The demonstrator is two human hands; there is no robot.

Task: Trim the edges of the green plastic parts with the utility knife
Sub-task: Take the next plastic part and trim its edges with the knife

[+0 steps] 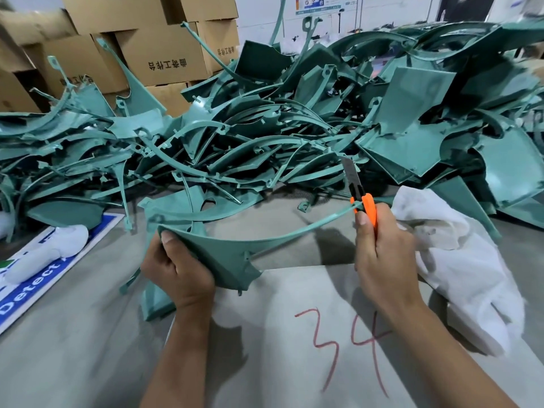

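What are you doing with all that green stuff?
A person is trimming a green plastic part. The left hand grips its wide end, and the right hand holds an orange utility knife against its thin curved arm. A big pile of green parts lies behind on the table.
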